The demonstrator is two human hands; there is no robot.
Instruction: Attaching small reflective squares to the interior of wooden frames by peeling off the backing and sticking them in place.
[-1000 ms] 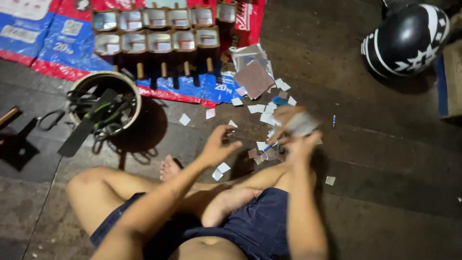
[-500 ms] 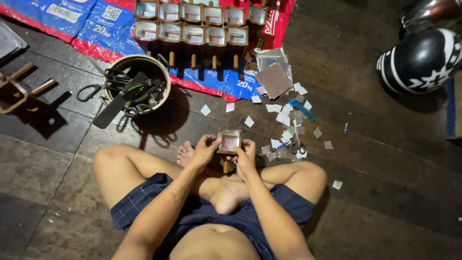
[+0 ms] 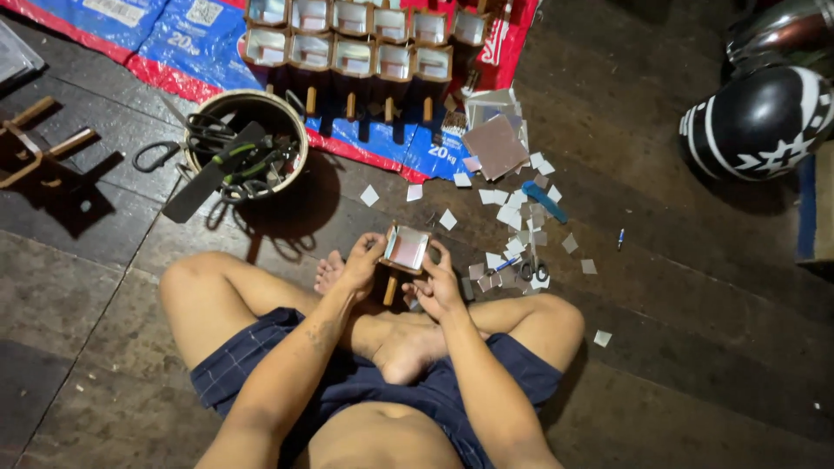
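Box (image 3: 407, 248), small, square, open-topped, pale lining, with a wooden peg handle (image 3: 390, 288) below it; held above the crossed feet, between both hands. Left hand (image 3: 362, 263) grips the box's left edge, fingers curled around it. Right hand (image 3: 434, 285) grips the right edge, fingers closed narrow on the rim, thumb toward the handle.

Person seated cross-legged on dark wooden floor (image 3: 678, 347), in dark checked shorts.

Just right of the hands: scatter of small pale square cut pieces (image 3: 512, 208), a blue tool (image 3: 545, 201) lying among them, scissors (image 3: 530, 271) near the right knee.

Ahead: rows of matching boxes (image 3: 356, 39) standing on a blue-and-red tarp (image 3: 165, 43).

Left ahead: round bucket (image 3: 252, 143) full of hand tools. Far right: black-and-white helmet (image 3: 756, 122), well apart.
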